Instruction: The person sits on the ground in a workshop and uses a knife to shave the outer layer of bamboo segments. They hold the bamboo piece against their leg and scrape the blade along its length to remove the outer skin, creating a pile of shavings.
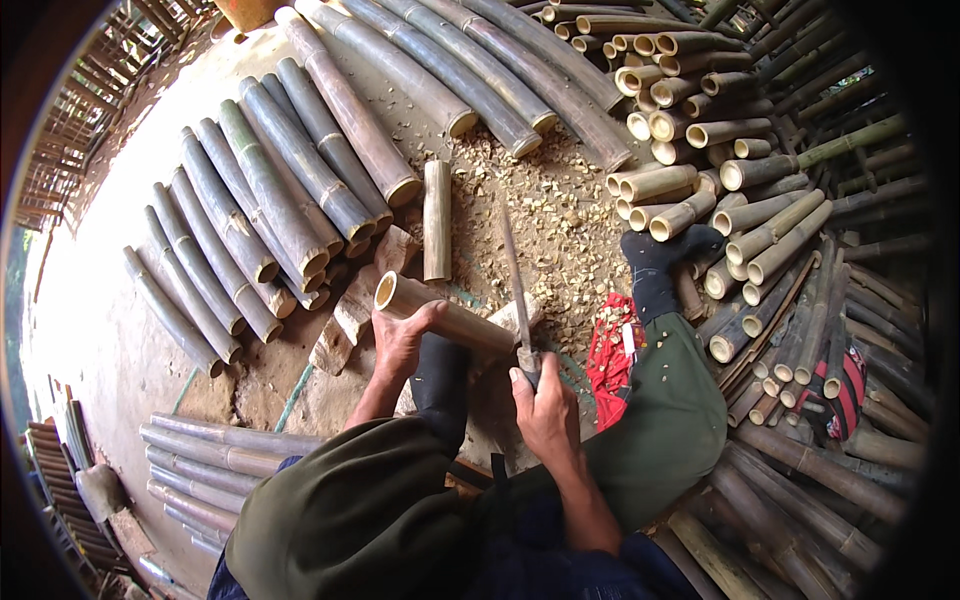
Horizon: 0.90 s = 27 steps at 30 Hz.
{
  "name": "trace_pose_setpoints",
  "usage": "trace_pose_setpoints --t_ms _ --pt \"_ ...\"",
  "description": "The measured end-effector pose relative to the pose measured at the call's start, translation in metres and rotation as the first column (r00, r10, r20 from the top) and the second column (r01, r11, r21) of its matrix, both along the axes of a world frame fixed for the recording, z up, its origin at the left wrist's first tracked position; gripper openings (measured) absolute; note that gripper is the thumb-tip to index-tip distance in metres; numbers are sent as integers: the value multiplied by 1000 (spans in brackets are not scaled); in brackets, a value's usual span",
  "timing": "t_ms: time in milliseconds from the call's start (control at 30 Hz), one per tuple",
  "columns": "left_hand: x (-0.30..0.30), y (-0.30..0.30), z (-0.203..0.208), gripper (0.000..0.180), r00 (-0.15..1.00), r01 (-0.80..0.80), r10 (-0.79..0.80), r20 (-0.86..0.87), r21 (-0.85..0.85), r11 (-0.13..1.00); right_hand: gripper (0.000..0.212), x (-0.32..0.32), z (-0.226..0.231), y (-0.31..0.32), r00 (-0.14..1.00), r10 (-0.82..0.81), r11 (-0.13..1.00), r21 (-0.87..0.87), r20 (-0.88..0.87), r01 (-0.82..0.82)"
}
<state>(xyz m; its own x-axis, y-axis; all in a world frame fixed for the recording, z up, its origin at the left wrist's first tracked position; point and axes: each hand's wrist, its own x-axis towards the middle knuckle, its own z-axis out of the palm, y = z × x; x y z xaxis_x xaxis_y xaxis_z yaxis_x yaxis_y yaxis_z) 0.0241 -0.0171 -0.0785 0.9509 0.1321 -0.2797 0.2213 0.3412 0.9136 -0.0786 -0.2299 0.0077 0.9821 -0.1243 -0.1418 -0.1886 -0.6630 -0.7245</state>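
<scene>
My left hand [400, 338] is closed round the near-left end of a short bamboo tube [450, 318], whose pale hollow end faces left. The tube slants down to the right in front of my left leg. In my right hand [546, 405] is the handle of a long knife [517, 262], its narrow blade pointing up and away. The blade's base is close to the tube's right end; whether they touch I cannot tell. Behind the tube's right end lies a pale wood piece [520, 312]. A peeled bamboo piece [437, 220] lies just beyond the tube.
Bamboo chips [560, 230] litter the ground ahead. Long bamboo poles [285, 165] lie in rows ahead and left, with more poles [225, 450] at lower left. Cut tubes [690, 130] are piled at right. A red cloth [612, 360] lies beside my right leg; split wood [350, 310] lies left.
</scene>
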Motion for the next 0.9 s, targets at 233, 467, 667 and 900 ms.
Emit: trace_pose_setpoints --t_ms 233,467,667,900 --pt "4 1 -5 52 990 100 -109 94 95 990 34 -23 -100 -31 982 -19 985 -171 -190 -14" --pt "1 18 9 65 974 222 -228 20 163 961 35 -4 5 -2 991 -46 989 145 129 27" --pt "5 6 7 61 991 135 -135 -9 -41 990 34 -20 -87 -31 973 -56 984 -176 -225 16" --pt "-6 -3 -3 41 988 -147 146 -48 -8 989 28 2 11 1 977 -90 989 132 195 65"
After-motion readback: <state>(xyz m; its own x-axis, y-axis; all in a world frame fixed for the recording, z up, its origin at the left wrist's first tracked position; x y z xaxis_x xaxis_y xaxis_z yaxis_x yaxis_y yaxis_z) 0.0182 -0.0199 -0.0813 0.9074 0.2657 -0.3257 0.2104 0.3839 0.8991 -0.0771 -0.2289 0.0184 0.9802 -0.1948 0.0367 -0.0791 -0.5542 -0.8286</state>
